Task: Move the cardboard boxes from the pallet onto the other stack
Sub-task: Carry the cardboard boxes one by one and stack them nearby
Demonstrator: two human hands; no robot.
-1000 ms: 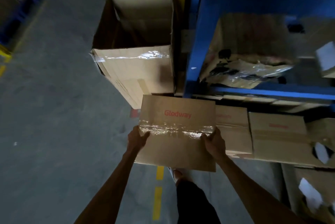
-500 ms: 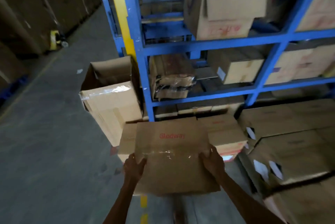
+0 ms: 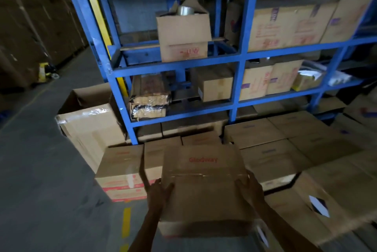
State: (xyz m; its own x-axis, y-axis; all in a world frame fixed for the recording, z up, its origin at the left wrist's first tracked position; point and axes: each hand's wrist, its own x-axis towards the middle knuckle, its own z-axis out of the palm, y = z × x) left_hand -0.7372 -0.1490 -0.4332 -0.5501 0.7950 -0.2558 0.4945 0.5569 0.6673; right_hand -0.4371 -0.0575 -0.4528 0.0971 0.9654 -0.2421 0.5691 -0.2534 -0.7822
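Centrally: box (image 3: 204, 200), left hand (image 3: 160, 191), right hand (image 3: 252, 189).

Both bare forearms reach forward, roughly parallel. The left hand (image 3: 160, 190) clasps the left edge of the cardboard box (image 3: 204, 200) and the right hand (image 3: 250, 188) its right edge, fingers lying over the top face

- The grey concrete floor (image 3: 40, 180) has a yellow dashed line (image 3: 126, 222) painted near the middle.
- A large open box (image 3: 89, 129) stands on the floor at left, beside the blue rack (image 3: 242, 55).
- Sealed boxes (image 3: 120, 168) are stacked at the rack's foot and spread to the right.
- The rack's middle shelf carries an open-topped box (image 3: 183, 35).
- The lower shelf carries a film-wrapped bundle (image 3: 150, 98) and a small box (image 3: 216, 86).
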